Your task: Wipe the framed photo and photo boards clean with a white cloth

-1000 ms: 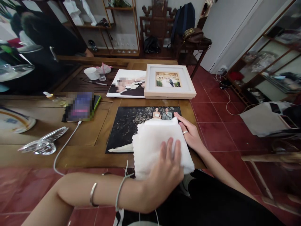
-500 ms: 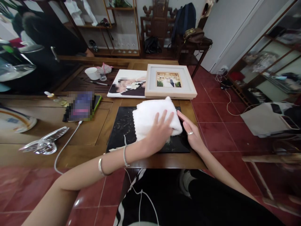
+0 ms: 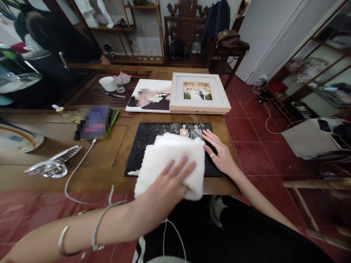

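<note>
Head view: the left hand (image 3: 164,182) lies flat, fingers spread, on a white cloth (image 3: 167,153) that covers the near part of a dark print (image 3: 153,137) and hangs past the table (image 3: 115,146) edge. The right hand (image 3: 219,155), also open and gripping nothing, presses on the print's right edge. The print sits at the table's brink, so a pull toward the body could drag it off if the right hand lifts, and grit under the cloth could scratch it.

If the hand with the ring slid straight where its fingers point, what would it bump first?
Probably the white picture frame. The right hand lies flat on the dark photo print, pointing toward that frame's near edge.
</note>
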`<state>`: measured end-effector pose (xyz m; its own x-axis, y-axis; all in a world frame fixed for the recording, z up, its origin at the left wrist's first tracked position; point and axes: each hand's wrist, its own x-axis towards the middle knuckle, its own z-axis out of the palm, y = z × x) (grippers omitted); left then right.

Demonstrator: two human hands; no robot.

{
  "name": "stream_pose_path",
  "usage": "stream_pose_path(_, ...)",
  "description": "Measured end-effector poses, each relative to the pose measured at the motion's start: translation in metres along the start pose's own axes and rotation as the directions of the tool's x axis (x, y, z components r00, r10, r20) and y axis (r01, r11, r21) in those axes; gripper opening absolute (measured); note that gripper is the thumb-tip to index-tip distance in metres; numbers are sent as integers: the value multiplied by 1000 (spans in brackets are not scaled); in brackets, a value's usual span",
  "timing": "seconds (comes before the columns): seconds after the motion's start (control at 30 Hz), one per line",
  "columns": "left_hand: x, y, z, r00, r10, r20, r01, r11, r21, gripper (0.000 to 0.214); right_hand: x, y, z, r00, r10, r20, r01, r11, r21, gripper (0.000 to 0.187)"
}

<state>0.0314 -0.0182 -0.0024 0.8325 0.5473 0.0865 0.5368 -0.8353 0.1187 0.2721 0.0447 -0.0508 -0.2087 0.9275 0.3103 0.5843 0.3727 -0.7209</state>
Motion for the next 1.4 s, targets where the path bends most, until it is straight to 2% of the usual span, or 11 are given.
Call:
stream_pose_path(0.1,-1,-49,-11,991,-119,65,123,991,-55,35,0,1,0,1000,-16,-11,16,1000,-11,39)
stream_pose_path(0.17,1,-85,-18,987,-124,100,134,986,-98,37,0,1,0,999,-17,-36,17,1000,-5,37)
stream_pose_path(0.27,1,-135,-18,989,-147,14,147,978,-148,30,0,1,0,997,-18,-81,20,1000,22,35)
stream_pose_path(0.37,-3,-164,-10,980,-187,-60,176,971,-160,22,1,1,0,994,-14,-110,23,997,78,36)
stream_pose_path(0.43,-7,-169,-4,977,-192,-91,175,970,-170,21,1,2,0,993,-14,-115,25,995,98,37)
stream_pose_path(0.53,-17,-156,-4,980,-177,-95,159,972,-176,25,1,3,0,994,-13,-106,23,995,95,37)
stream_pose_path(0.83,-73,-59,-18,991,-111,-68,92,969,-230,31,-1,4,0,997,-25,-74,29,998,56,37)
stream_pose_path(0.93,-79,-42,-23,998,-62,-32,52,968,-247,34,-1,3,-1,998,-33,-53,34,999,22,39)
stream_pose_path(1.03,-74,-54,-25,998,-40,-46,28,972,-233,31,-1,2,-1,999,-44,-21,44,999,-19,43)
stream_pose_path(1.3,-27,-153,-13,978,-209,-13,209,977,-31,27,-2,-1,-1,1000,-22,-3,22,998,-58,45)
stream_pose_path(1.4,-16,-167,-10,970,-241,-9,242,970,18,28,-2,-2,-1,1000,-16,-2,16,998,-53,45)
